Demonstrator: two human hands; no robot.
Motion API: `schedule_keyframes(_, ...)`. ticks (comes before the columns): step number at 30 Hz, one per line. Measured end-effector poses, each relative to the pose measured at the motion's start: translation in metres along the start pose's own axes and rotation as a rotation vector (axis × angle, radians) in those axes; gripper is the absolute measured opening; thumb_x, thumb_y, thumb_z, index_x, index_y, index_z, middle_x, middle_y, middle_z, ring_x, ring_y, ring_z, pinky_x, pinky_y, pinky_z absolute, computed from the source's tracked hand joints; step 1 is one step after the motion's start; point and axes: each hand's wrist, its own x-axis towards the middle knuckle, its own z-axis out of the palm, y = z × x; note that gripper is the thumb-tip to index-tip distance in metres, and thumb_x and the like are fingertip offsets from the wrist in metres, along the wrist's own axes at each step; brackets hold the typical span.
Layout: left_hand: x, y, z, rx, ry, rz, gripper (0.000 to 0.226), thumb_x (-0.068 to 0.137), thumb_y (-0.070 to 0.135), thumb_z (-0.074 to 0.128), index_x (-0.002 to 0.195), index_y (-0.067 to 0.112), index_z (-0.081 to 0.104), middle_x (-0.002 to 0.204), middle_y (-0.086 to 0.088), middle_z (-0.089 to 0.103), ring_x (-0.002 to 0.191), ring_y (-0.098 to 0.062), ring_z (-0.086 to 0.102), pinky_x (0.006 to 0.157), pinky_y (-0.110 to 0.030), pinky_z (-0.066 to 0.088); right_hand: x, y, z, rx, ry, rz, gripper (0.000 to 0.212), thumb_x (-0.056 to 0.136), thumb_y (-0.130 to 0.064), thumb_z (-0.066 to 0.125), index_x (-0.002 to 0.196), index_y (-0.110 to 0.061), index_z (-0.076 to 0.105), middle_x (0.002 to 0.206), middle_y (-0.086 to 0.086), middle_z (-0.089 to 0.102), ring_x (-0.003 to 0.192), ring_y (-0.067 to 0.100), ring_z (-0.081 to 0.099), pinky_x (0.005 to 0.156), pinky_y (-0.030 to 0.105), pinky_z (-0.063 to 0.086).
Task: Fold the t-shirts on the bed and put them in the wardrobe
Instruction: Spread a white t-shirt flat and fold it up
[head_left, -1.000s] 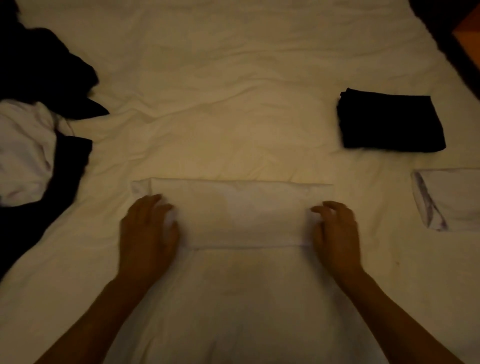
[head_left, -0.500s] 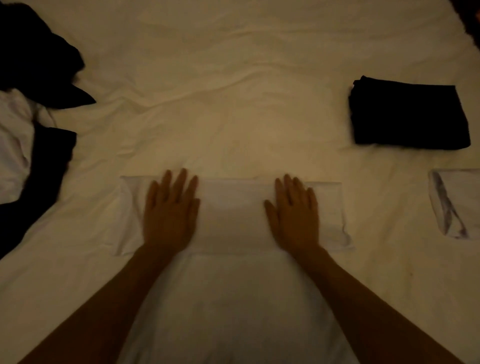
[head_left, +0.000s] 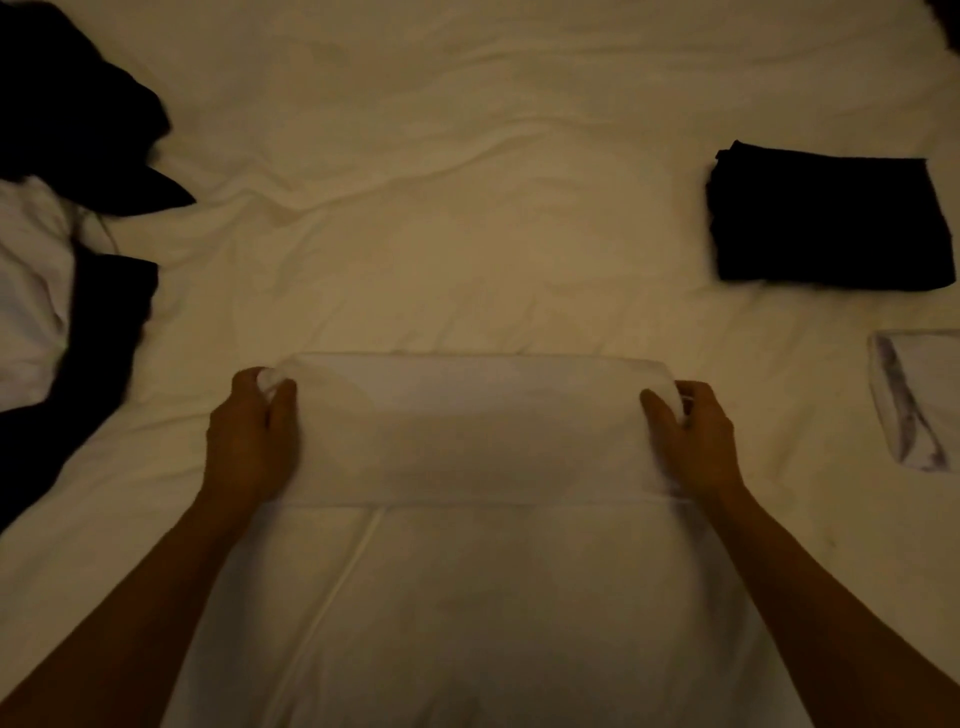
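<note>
Head view: white t-shirt on bed

Bed sheet: cream. T-shirt mid-frame: white. Folded shirt upper right: black. Right-edge folded shirt: white, grey-purple streak. Left pile: black and white.

The frame's edges cut off the dark and white unfolded clothes pile at left, the folded white t-shirt at right and both forearms below.
</note>
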Motion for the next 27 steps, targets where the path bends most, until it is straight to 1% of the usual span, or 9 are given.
schedule_keyframes(4, 0.005, -0.002, -0.007, -0.132, 0.006, 0.004, 0.030, 0.105, 0.028, 0.044, 0.121, 0.006, 0.057, 0.113, -0.014, 0.063, 0.100, -0.021, 0.054, 0.084, -0.027, 0.035, 0.001, -0.001, -0.008, 0.079, 0.090, -0.061, 0.033, 0.095, -0.035, 0.062, 0.116, -0.012, 0.053, 0.097, -0.005, 0.056, 0.080, 0.010, 0.054, 0.077, 0.029, 0.040)
schedule_keyframes(10, 0.004, -0.007, 0.002, -0.104, 0.083, -0.012, 0.034, 0.106, 0.028, 0.040, 0.128, 0.005, 0.053, 0.113, -0.010, 0.058, 0.103, -0.025, 0.052, 0.090, -0.031, 0.034, 0.002, 0.001, 0.005, -0.015, 0.070, -0.043, 0.042, 0.098, -0.040, 0.053, 0.126, -0.009, 0.051, 0.101, 0.000, 0.055, 0.090, 0.019, 0.053, 0.083, 0.033, 0.044)
schedule_keyframes(12, 0.001, -0.010, 0.005, 0.055, 0.252, 0.071, 0.041, 0.103, 0.027, 0.042, 0.135, 0.001, 0.047, 0.127, -0.021, 0.053, 0.117, -0.038, 0.049, 0.100, -0.040, 0.032, 0.003, 0.001, 0.002, 0.007, 0.086, -0.011, 0.039, 0.100, -0.040, 0.050, 0.124, -0.010, 0.052, 0.100, 0.002, 0.056, 0.090, 0.019, 0.053, 0.083, 0.032, 0.042)
schedule_keyframes(14, -0.009, -0.004, 0.014, 0.263, 0.301, 0.222, 0.052, 0.098, 0.029, 0.044, 0.142, 0.002, 0.042, 0.143, -0.024, 0.043, 0.134, -0.041, 0.037, 0.109, -0.046, 0.025, -0.004, 0.007, 0.001, 0.009, 0.160, 0.011, 0.034, 0.101, -0.040, 0.046, 0.115, -0.009, 0.055, 0.096, 0.005, 0.058, 0.088, 0.022, 0.054, 0.081, 0.031, 0.041)
schedule_keyframes(17, -0.034, 0.022, 0.047, 0.449, 0.084, 0.595, 0.056, 0.098, 0.035, 0.043, 0.147, 0.009, 0.043, 0.155, -0.019, 0.035, 0.145, -0.041, 0.027, 0.109, -0.049, 0.026, -0.015, 0.013, 0.005, 0.015, 0.215, 0.069, 0.031, 0.102, -0.044, 0.041, 0.098, -0.015, 0.053, 0.088, 0.003, 0.058, 0.084, 0.023, 0.054, 0.079, 0.033, 0.040)
schedule_keyframes(20, -0.048, 0.049, 0.081, 0.426, -0.041, 0.538, 0.055, 0.100, 0.042, 0.035, 0.146, 0.015, 0.047, 0.156, -0.015, 0.035, 0.145, -0.039, 0.027, 0.108, -0.049, 0.027, -0.011, 0.010, -0.003, 0.091, 0.125, 0.088, 0.035, 0.102, -0.047, 0.042, 0.100, -0.015, 0.057, 0.082, -0.006, 0.055, 0.083, 0.020, 0.053, 0.080, 0.033, 0.041)
schedule_keyframes(23, -0.055, 0.067, 0.101, 0.371, 0.013, 0.389, 0.053, 0.100, 0.042, 0.033, 0.141, 0.015, 0.053, 0.154, -0.016, 0.039, 0.143, -0.041, 0.030, 0.107, -0.049, 0.028, -0.003, 0.014, -0.018, 0.131, -0.036, 0.116, 0.038, 0.099, -0.044, 0.049, 0.091, -0.009, 0.060, 0.082, 0.002, 0.058, 0.081, 0.021, 0.054, 0.069, 0.033, 0.042)
schedule_keyframes(25, -0.059, 0.077, 0.110, 0.371, 0.041, 0.491, 0.043, 0.096, 0.031, 0.045, 0.136, 0.018, 0.058, 0.148, -0.015, 0.046, 0.135, -0.040, 0.039, 0.100, -0.046, 0.032, 0.002, 0.010, -0.027, 0.284, -0.134, 0.230, 0.034, 0.096, -0.043, 0.056, 0.083, -0.013, 0.064, 0.083, 0.004, 0.063, 0.082, 0.022, 0.058, 0.072, 0.033, 0.046)
schedule_keyframes(27, -0.061, 0.083, 0.118, 0.343, 0.016, 0.582, 0.038, 0.090, 0.022, 0.050, 0.125, 0.017, 0.065, 0.127, -0.013, 0.060, 0.110, -0.038, 0.054, 0.083, -0.043, 0.040, 0.003, 0.002, -0.032, 0.485, -0.232, 0.371, 0.023, 0.093, -0.042, 0.061, 0.091, -0.020, 0.068, 0.095, 0.000, 0.070, 0.091, 0.018, 0.065, 0.076, 0.032, 0.052)
